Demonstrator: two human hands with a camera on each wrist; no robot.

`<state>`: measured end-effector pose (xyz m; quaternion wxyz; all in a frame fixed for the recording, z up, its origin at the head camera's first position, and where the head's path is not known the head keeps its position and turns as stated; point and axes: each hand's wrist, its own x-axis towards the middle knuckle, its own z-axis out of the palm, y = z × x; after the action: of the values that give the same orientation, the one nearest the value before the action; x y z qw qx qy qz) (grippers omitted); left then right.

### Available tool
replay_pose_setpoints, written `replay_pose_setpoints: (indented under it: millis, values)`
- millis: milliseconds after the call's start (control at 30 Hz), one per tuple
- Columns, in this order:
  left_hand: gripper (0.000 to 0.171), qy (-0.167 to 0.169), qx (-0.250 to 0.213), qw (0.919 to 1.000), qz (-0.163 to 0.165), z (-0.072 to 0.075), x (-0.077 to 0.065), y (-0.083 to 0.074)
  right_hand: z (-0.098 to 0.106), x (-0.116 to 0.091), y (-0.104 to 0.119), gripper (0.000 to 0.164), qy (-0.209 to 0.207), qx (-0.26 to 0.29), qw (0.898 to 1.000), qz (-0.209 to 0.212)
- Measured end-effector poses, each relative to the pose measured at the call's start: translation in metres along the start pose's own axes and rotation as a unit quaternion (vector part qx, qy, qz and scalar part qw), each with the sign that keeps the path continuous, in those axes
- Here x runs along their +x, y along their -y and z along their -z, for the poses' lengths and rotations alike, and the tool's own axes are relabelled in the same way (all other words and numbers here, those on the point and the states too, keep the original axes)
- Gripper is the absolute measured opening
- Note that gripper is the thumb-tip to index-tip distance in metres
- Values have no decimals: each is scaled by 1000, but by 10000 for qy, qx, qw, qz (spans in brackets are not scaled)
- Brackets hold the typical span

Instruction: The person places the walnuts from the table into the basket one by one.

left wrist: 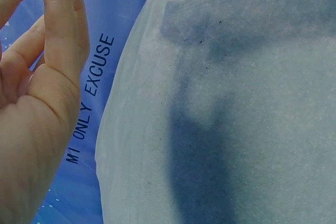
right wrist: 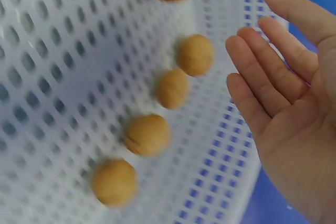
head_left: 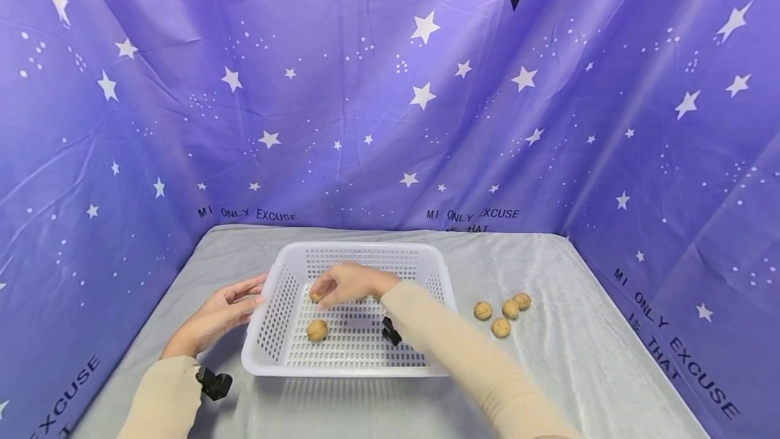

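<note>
A white plastic basket (head_left: pixel 347 371) with slotted walls stands on the table. My left hand (head_left: pixel 216 314) is at its left side, fingers straight, with fingertips right at the rim; in the left wrist view this hand (left wrist: pixel 50 72) holds nothing. My right hand (head_left: pixel 350 284) reaches inside over the basket floor. Seen from the right wrist, that hand (right wrist: pixel 294 87) has its fingers extended and its palm bare. Several walnuts (right wrist: pixel 147 135) lie along the basket's far side there. One walnut (head_left: pixel 317 330) sits nearer the front, and another (head_left: pixel 315 295) shows partly behind the right fingers.
Right of the basket, several loose walnuts (head_left: pixel 502 328) lie grouped on the grey cloth-covered table (head_left: pixel 567 371). Purple star-printed curtains (head_left: pixel 341 100) enclose the back and both sides. Black wrist cameras (head_left: pixel 213 383) are strapped on the sleeves.
</note>
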<state>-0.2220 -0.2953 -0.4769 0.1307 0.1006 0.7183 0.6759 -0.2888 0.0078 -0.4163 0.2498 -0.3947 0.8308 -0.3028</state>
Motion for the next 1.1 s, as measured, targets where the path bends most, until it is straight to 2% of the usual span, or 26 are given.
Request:
replay_pose_setpoints:
  millis: [200,400,567,833,1100]
  values:
    - [62,47,-15,10000,-33,1,-1,1,23,-18,6,37,34,-203,9998,33]
    - [63,5,-19,10000,-37,-1,-1,1,46,-46,-2,41,-163,-405,9989,-155]
    - [63,4,-2,10000,0,-1,0,1,63,-78,-24,39,-536,-549,9970,-116]
    - [63,37,38,10000,-8,-1,1,-2,84,-137,-64,40,-1269,-204,9913,-270]
    - [63,20,23,10000,4,-1,-1,-2,93,-189,-100,36,-1880,-158,9813,-394]
